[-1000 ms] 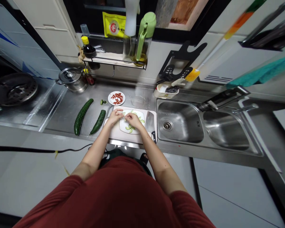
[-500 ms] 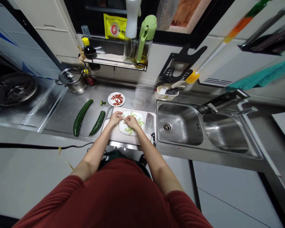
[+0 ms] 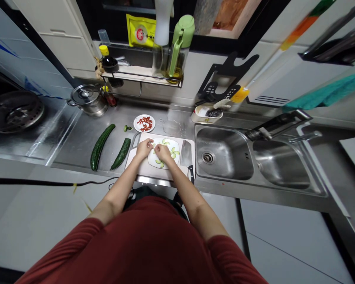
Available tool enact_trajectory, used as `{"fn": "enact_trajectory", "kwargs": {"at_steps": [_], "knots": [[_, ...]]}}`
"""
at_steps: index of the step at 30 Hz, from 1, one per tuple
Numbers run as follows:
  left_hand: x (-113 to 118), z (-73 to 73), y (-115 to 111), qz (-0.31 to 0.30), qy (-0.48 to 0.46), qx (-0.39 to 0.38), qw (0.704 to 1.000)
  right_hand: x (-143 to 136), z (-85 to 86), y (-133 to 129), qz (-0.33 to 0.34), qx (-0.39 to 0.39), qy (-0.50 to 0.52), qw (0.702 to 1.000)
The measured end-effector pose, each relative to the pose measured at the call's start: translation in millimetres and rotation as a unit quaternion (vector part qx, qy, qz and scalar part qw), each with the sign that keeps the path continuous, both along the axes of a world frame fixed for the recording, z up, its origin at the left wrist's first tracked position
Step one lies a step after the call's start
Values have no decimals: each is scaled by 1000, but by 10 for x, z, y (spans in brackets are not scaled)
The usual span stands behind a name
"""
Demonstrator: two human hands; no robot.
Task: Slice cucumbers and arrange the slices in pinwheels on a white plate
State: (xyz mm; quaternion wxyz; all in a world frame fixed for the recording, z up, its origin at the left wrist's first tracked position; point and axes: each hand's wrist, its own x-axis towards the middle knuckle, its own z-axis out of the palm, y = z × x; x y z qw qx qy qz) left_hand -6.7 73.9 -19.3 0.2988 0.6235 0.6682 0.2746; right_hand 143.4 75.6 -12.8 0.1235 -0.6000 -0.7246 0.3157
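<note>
A white square plate (image 3: 168, 154) lies on a pale cutting board (image 3: 144, 169), with curved cucumber slices (image 3: 175, 152) set in small clusters around it. Over the plate's left side, my left hand (image 3: 144, 149) and my right hand (image 3: 162, 152) meet with fingertips almost touching. Both hands are closed in a pinch; whatever lies between the fingers is too small to make out. To the right of the plate, a cleaver (image 3: 187, 157) with a black handle rests flat on the board.
Left of the board lie a whole cucumber (image 3: 102, 146) and a cut cucumber (image 3: 121, 154). A small plate of red bits (image 3: 144, 123) stands behind the board, near cucumber ends (image 3: 127, 128). A double sink (image 3: 225, 154) is at right, a lidded pot (image 3: 88, 99) at back left.
My hands stay over the plate's left side, with only slight finger movement. The view has shifted a little.
</note>
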Motion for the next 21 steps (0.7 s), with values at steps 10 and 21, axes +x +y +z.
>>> {"fn": "enact_trajectory", "kwargs": {"at_steps": [10, 21], "knots": [[-9, 10, -38, -46, 91, 41, 994, -29, -24, -10, -6, 5, -43, 999], [-20, 10, -72, -56, 108, 40, 992, -37, 8, -96, 9, 22, -68, 997]]}}
